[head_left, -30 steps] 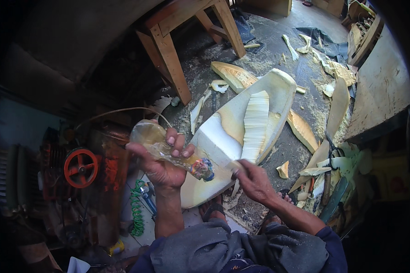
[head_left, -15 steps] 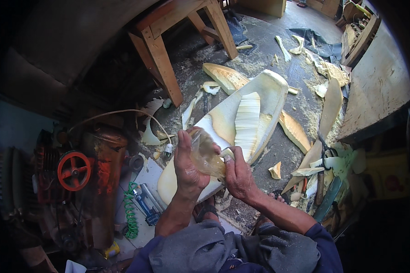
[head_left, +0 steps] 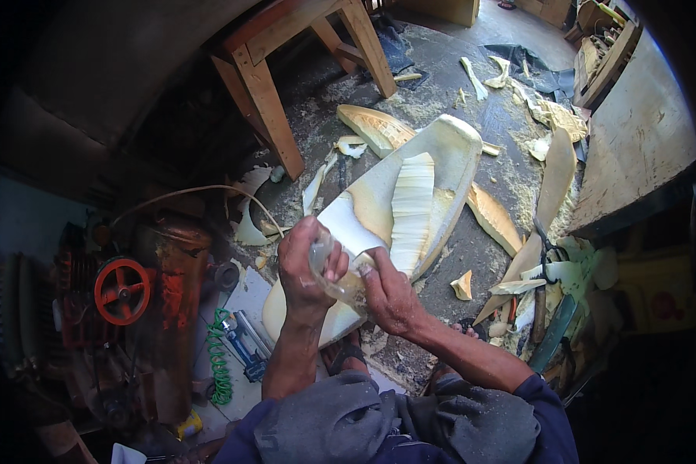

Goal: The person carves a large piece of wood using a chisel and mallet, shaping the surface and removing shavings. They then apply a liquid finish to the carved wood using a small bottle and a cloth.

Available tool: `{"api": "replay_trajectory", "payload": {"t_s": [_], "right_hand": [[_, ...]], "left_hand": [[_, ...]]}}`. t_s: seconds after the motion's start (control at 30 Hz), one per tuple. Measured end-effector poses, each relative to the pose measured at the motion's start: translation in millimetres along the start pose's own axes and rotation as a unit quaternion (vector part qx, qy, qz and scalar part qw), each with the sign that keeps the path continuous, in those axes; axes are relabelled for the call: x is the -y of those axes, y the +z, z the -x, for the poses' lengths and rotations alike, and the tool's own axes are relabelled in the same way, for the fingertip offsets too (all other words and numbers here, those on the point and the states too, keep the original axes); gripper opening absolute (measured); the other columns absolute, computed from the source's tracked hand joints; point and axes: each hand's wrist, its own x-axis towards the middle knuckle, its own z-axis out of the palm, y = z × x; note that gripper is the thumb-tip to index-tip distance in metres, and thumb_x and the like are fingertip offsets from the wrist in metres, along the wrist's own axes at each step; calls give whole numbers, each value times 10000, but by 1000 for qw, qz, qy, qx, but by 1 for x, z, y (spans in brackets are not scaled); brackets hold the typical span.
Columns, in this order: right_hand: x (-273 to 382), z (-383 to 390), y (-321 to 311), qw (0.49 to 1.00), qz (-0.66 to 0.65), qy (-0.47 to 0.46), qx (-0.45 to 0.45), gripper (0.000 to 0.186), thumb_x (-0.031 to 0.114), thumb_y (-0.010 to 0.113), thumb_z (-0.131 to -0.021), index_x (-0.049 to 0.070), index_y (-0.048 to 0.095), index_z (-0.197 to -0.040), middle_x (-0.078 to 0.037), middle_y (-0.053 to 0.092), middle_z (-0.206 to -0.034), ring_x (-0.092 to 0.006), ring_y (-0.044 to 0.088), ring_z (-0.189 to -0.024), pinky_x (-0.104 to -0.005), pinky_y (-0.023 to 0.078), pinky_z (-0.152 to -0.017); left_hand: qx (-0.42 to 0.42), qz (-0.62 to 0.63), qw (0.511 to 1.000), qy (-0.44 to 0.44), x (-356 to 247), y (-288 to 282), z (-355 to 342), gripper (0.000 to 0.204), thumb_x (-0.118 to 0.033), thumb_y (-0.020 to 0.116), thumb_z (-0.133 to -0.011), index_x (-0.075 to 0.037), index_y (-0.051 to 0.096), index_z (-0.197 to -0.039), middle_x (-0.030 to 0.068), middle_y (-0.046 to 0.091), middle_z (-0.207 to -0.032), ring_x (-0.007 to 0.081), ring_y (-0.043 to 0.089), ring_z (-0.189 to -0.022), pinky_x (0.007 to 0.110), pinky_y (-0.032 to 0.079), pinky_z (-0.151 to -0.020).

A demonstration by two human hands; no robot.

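Observation:
My left hand (head_left: 301, 267) is closed around a thin clear plastic bag (head_left: 339, 288), which looks crumpled; its contents are hard to make out. My right hand (head_left: 394, 298) grips a small pale foam piece (head_left: 363, 261) between thumb and fingers, right at the bag's edge. Below both hands lies a long cream foam pad (head_left: 458, 143), shaped like a seat, with a smooth white area near the left hand. On top of the pad rests a ridged pale foam piece (head_left: 414, 197).
Foam offcuts (head_left: 496, 220) and dust litter the floor. A wooden stool (head_left: 274, 116) stands far left; a rusty compressor with a red wheel (head_left: 122, 291) is nearer. A green coiled hose (head_left: 220, 359) and a blue tool (head_left: 247, 352) lie beside it. A wooden panel (head_left: 634, 139) stands right.
My left hand has turned and its fingers have curled in around the bag. The right hand has shifted slightly left, still gripping the foam piece.

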Motion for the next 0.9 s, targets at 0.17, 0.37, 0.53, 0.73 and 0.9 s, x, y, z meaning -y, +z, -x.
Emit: {"api": "replay_trajectory", "payload": {"t_s": [0.17, 0.37, 0.53, 0.73, 0.9], "right_hand": [[2, -5, -8, 992, -31, -7, -126, 283, 205, 409, -1081, 32, 430, -1304, -348, 658, -836, -579, 645, -812, -636, 479, -735], [10, -17, -28, 978, 61, -117, -163, 303, 234, 478, -1076, 6, 520, -1272, -264, 691, -860, -471, 695, -789, -509, 546, -742], [7, -9, -45, 995, -20, 58, -80, 343, 252, 572, -1049, -26, 612, -1247, -194, 725, -926, -286, 725, -788, -417, 565, -740], [-5, 12, 3, 994, -64, 56, 67, 413, 288, 596, -1022, -24, 611, -1292, -201, 731, -936, -265, 737, -798, -411, 564, -756], [5, 11, 14, 993, -98, 4, 69, 405, 247, 586, -1006, -29, 614, -1301, -210, 733, -952, -294, 729, -819, -420, 558, -798]], "left_hand": [[-38, -28, 998, 51, 32, 21, 4, 764, -596, 600, -990, -15, 420, -1452, 122, 578, -1229, 239, 556, -1171, 416, 422, -1053], [-134, 35, 990, 36, 21, 9, -5, 656, -666, 517, -996, -100, 494, -1328, 72, 612, -1038, 285, 617, -1114, 550, 528, -1027], [-222, 91, 966, 98, -31, -36, -12, 624, -691, 429, -1026, -88, 548, -1140, 19, 528, -823, 147, 497, -592, 349, 474, -559], [-245, 136, 954, 110, -41, -47, -15, 572, -631, 408, -1061, -76, 537, -1015, -10, 427, -674, 98, 377, -462, 267, 343, -433], [-238, 124, 956, 118, -48, -46, -12, 534, -599, 408, -1075, -89, 509, -955, -28, 379, -627, 82, 326, -420, 254, 303, -401]]}}
